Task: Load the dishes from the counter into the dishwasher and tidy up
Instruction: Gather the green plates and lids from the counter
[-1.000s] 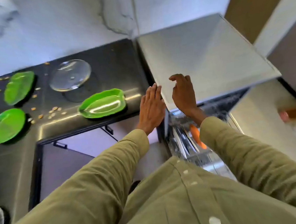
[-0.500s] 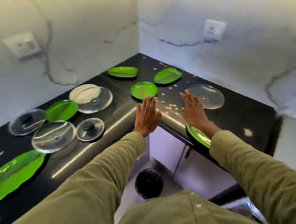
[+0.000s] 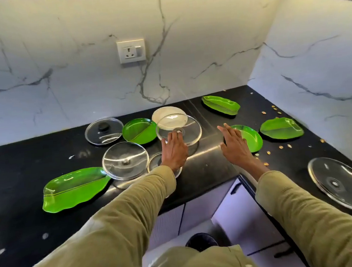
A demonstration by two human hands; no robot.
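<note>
Glass lids and green plates lie scattered on the black corner counter (image 3: 11,170). My left hand (image 3: 174,149) reaches over a small glass lid (image 3: 154,162), its straight fingers at the near rim of a large glass lid (image 3: 188,124) that overlaps a white plate (image 3: 164,112). My right hand (image 3: 233,143) hovers flat, fingers spread, beside a round green plate (image 3: 250,137). Neither hand holds anything. The dishwasher is out of view.
Also on the counter: a leaf-shaped green plate (image 3: 74,188), a glass lid (image 3: 125,160), a lid with a black knob (image 3: 104,131), a round green plate (image 3: 139,130), leaf plates (image 3: 221,104) (image 3: 281,127), a lid (image 3: 342,183) at right, scattered crumbs (image 3: 277,111). A black bin (image 3: 200,241) stands below.
My view swung from the dishwasher to the left stretch of counter. Both hands moved forward over the dishes; the left now reaches the large glass lid.
</note>
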